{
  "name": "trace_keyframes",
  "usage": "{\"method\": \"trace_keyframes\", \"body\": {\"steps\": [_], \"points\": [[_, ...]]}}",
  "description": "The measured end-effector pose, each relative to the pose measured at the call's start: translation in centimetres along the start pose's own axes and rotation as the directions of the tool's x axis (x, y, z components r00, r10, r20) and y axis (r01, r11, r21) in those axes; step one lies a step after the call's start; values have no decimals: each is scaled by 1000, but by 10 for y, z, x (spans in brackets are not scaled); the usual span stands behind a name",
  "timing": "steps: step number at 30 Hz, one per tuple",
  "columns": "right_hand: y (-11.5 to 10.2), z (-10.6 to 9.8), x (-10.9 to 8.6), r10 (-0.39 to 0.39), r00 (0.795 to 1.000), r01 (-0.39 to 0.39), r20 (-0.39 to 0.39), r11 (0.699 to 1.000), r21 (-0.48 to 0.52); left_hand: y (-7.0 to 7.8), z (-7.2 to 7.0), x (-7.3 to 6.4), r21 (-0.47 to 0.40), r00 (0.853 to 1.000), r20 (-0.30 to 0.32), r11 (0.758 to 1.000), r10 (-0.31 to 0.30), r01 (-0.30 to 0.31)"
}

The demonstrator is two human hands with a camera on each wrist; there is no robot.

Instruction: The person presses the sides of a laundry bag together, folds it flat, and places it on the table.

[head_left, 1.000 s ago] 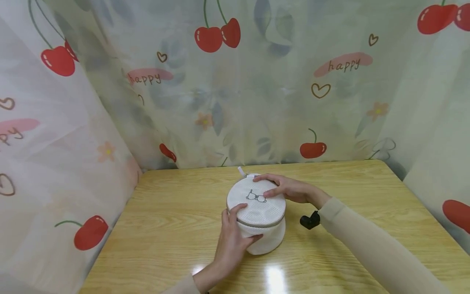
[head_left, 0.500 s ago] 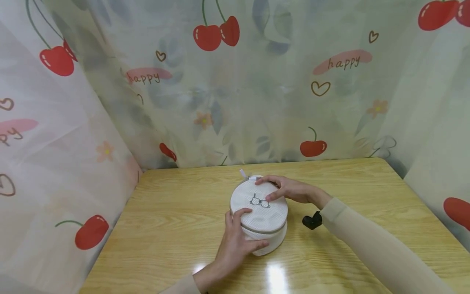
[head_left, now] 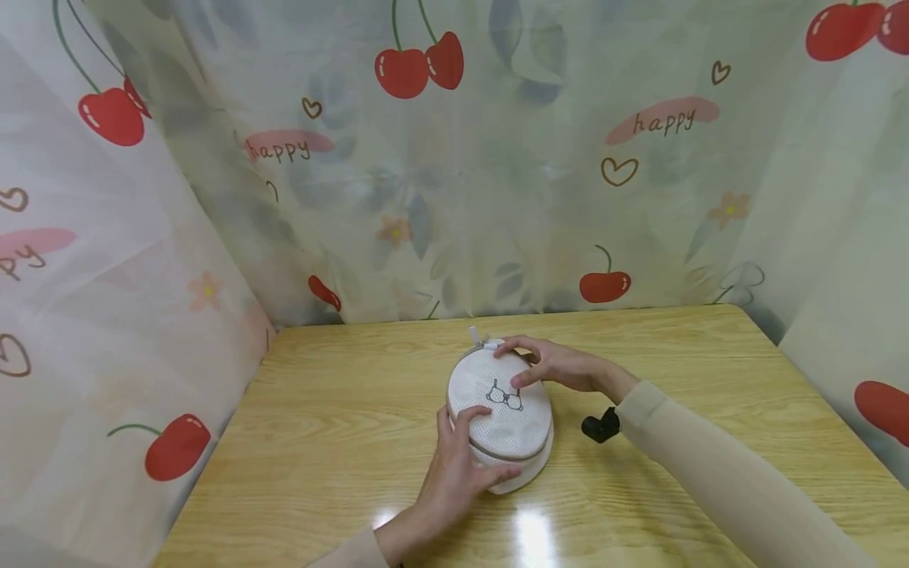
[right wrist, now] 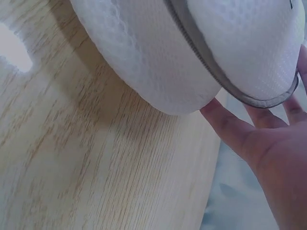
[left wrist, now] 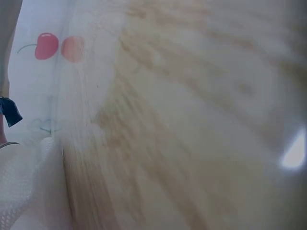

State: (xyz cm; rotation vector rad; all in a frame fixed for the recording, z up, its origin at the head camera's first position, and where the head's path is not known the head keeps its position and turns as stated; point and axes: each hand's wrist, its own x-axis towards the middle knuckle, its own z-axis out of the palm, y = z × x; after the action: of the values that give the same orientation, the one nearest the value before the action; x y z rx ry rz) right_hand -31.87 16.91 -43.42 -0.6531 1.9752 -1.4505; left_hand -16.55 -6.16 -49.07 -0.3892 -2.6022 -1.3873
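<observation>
Both hands are in firm contact: the left hand (head_left: 452,473) grips the near left side of a white mesh bag (head_left: 506,430); the right hand (head_left: 564,364) grasps its far right rim, thumb on the lid (head_left: 474,379). The lid faces up, its longer axis running far-left to near-right; the zip pull (head_left: 473,334) points to the far edge. The bag stands mid-table on glossy, wood-grained tabletop (head_left: 327,442), marked by glare near the person. Cherry-printed cloth (head_left: 461,197) hangs behind and on both sides.

pouch (head_left: 506,426): matt mesh cloth | table (head_left: 341,410): wood-grain, smooth (glossy, too)
</observation>
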Motion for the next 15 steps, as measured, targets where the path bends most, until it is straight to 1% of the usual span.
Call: {"method": "trace_keyframes", "body": {"steps": [3, 5, 9, 13, 15], "points": [[1, 0, 0, -10, 1000, 10, -1, 1000, -3, 0, -1, -1, 14, 1000, -3, 1000, 26, -26], [1, 0, 1, -9, 1000, 9, -6, 1000, -5, 0, -2, -2, 38, 999, -8, 998, 45, -45], [2, 0, 1, -17, 1000, 17, -6, 1000, -3, 1, -4, -2, 92, 998, -5, 994, 66, -65], [3, 1, 2, -40, 999, 40, 5, 999, 4, 1, -5, -2, 122, 997, -6, 990, 74, -73], [4, 3, 3, -42, 999, 42, 7, 999, 6, 1, -5, -2, 131, 998, -12, 989, 69, -67]]}}
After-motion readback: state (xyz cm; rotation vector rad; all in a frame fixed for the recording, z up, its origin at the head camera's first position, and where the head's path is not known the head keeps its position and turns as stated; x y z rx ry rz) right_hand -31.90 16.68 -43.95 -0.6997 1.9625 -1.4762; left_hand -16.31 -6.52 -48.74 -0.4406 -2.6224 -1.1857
